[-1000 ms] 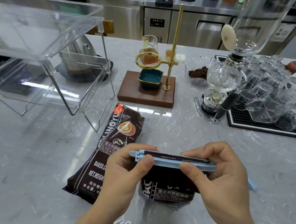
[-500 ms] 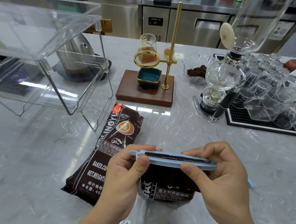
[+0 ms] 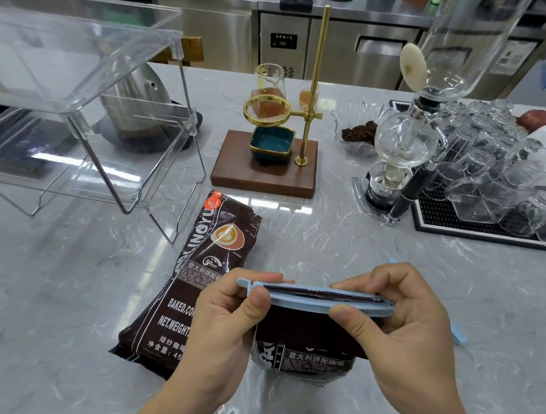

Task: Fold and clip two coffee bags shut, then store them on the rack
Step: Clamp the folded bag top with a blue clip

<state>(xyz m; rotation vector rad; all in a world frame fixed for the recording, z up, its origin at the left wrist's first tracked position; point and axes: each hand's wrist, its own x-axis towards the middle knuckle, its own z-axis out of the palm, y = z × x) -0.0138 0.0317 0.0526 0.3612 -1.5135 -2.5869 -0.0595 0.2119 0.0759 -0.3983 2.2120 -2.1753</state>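
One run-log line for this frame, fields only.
step: clipping first bag | hands: left hand and right hand pinch blue clip on folded coffee bag | second coffee bag: flat, unclipped | clear rack: no bags

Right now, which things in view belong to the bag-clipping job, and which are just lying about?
Job:
left hand and right hand, both pinching the blue clip
held bag under the clip
second bag, lying flat
spare clip
clear rack

Lying about:
dripper stand
siphon
glasses
bowl of grounds
kettle
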